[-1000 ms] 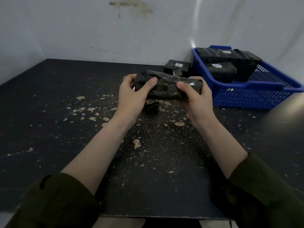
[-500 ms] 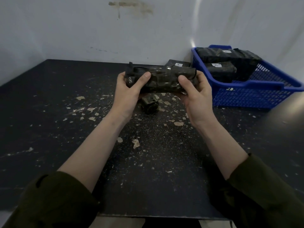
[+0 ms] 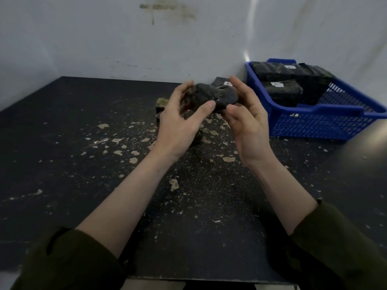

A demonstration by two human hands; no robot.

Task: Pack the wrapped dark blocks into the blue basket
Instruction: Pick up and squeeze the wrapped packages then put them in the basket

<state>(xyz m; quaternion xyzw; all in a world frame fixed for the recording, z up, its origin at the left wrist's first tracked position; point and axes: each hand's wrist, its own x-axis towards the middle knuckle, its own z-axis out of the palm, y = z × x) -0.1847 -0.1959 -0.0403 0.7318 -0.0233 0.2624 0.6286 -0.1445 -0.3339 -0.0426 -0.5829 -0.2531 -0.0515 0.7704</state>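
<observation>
Just left of the blue basket (image 3: 322, 124), a wrapped dark block (image 3: 211, 95) shows blurred and end-on above the table (image 3: 62, 164). The left hand (image 3: 180, 120) grasps it, thumb on its near face; the right hand (image 3: 247, 116) cups its right end, palm inward. Half a second earlier it lay broadside between both hands.

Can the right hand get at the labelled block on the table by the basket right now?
Probably not yet. The right hand and left hand both hold a wrapped block in front of the labelled block. Once that's put down, the way looks free.
</observation>
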